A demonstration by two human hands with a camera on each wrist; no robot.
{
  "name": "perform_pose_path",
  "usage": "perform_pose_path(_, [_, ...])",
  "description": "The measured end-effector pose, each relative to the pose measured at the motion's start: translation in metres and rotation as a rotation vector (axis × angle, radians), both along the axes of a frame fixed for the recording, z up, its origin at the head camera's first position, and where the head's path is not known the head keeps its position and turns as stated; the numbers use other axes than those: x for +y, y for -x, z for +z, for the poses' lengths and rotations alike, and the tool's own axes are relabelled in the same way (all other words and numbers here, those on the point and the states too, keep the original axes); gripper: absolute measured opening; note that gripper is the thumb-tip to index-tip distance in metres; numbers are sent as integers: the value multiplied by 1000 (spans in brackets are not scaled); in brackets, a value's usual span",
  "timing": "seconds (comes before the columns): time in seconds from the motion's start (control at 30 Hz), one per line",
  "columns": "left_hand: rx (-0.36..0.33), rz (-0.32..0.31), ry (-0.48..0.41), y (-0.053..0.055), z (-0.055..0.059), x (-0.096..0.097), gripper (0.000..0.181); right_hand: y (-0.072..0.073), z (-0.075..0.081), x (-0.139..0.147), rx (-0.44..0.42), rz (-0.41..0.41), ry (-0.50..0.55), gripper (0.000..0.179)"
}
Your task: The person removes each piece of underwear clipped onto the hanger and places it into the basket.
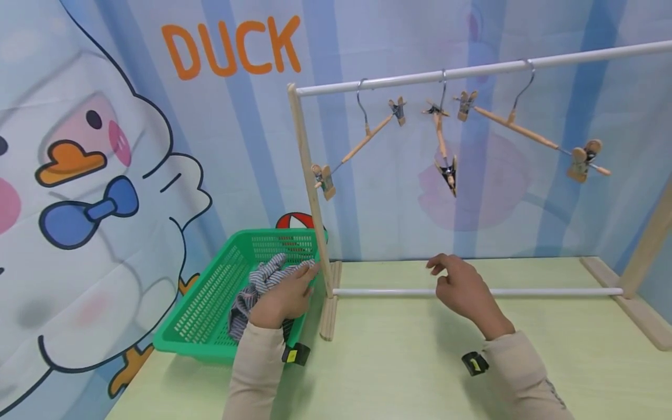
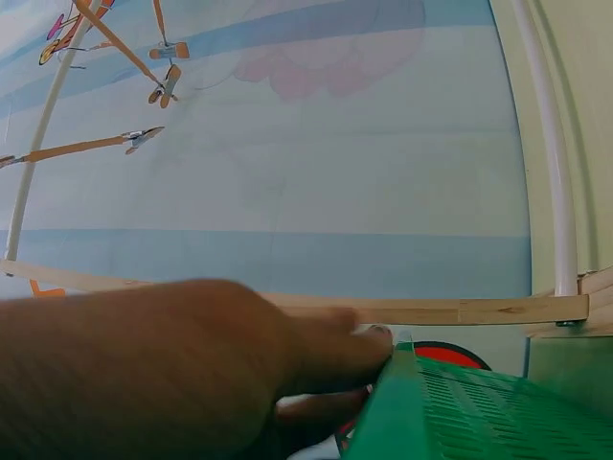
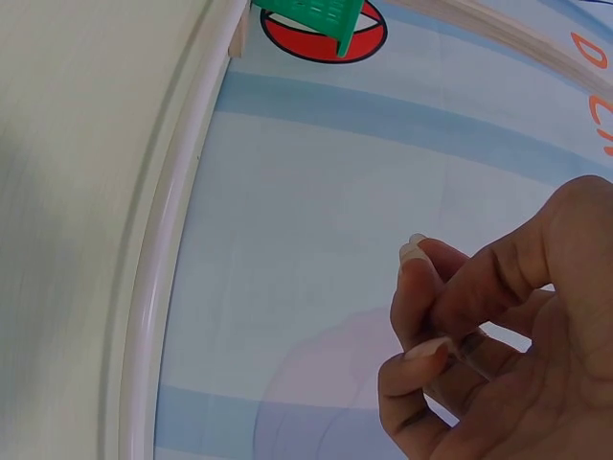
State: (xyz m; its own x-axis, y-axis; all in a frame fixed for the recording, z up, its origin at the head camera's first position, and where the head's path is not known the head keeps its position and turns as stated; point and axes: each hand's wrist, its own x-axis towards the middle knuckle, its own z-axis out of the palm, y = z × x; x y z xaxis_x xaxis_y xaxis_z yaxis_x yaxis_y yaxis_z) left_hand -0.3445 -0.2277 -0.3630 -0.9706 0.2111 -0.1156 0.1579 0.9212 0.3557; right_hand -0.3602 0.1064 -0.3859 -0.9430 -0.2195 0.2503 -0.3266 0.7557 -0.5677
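Note:
In the head view, my left hand (image 1: 283, 300) is over the green basket (image 1: 199, 350), its fingers reaching toward the basket's right rim. Crumpled striped cloth (image 1: 268, 277) lies in the basket beneath and beside that hand; part of it is hidden by the hand. The left wrist view shows the left hand (image 2: 230, 359) beside the basket's rim, with its lower fingers partly hidden. My right hand (image 1: 467, 294) hovers near the rack's lower white bar. Its fingers bend loosely with nothing between them, as the right wrist view of the right hand (image 3: 488, 326) shows.
A wooden rack with a white top rail (image 1: 399, 80) carries three clip hangers: a left one (image 1: 367, 140), a middle one (image 1: 441, 137) and a right one (image 1: 525, 131). The rack's left post (image 1: 310, 186) stands against the basket's right side. A printed curtain (image 1: 241, 146) hangs behind.

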Motion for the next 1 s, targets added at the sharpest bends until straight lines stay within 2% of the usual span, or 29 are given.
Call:
perform_pose_path(0.1, [-85, 35, -1, 0, 0, 0, 54, 0, 0, 1, 5, -2, 0, 43])
perform_pose_path(0.2, [-116, 80, 34, 1, 0, 1, 58, 1, 0, 2, 8, -1, -2, 43])
perform_pose_path(0.43, [-162, 112, 29, -1, -1, 3, 66, 0, -1, 2, -8, 1, 6, 42])
perform_pose_path(0.57, [-148, 114, -13, -3, -2, 4, 71, -1, -1, 2, -7, 0, 7, 43])
perform_pose_path(0.77, [-163, 70, 15, -2, -1, 4, 61, -1, 0, 1, 8, 2, 1, 43])
perform_pose_path(0.83, [-164, 79, 21, -2, -1, 4, 62, -1, 1, 0, 7, 4, -2, 43])
perform_pose_path(1.0, [-99, 108, 17, -3, 2, 4, 67, 1, 6, -2, 1, 26, -6, 44])
